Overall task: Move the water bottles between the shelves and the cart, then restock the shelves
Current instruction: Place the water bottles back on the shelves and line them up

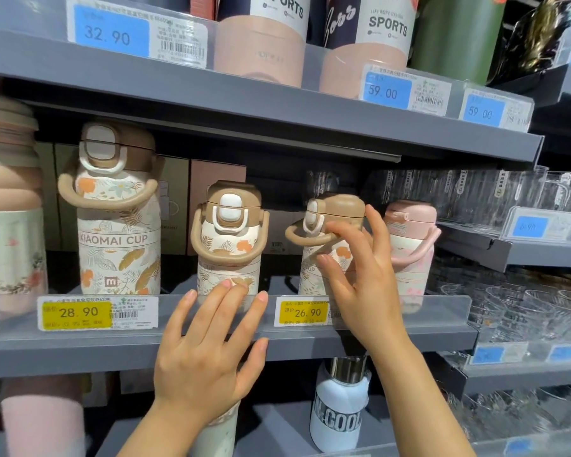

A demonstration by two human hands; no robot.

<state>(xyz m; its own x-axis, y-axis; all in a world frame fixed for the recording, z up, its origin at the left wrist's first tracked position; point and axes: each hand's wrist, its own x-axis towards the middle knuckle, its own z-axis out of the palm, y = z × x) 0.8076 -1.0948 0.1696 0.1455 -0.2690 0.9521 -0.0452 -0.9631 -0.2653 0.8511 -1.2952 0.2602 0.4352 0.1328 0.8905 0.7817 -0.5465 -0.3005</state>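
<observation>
On the middle shelf stand a tall floral "XIAOMAI CUP" bottle, a small floral bottle with a brown lid, a second small floral bottle and a pink bottle. My right hand is up against the second small bottle, fingers spread around its body below the lid, the thumb on its front. My left hand lies with straight fingers on the clear front rail of the shelf, fingertips in front of the first small bottle, holding nothing.
The shelf above carries large pink "SPORTS" bottles and a green one. Below stand a white bottle and a pink one. Clear glass mugs and glasses fill the racks at right. A large bottle stands far left.
</observation>
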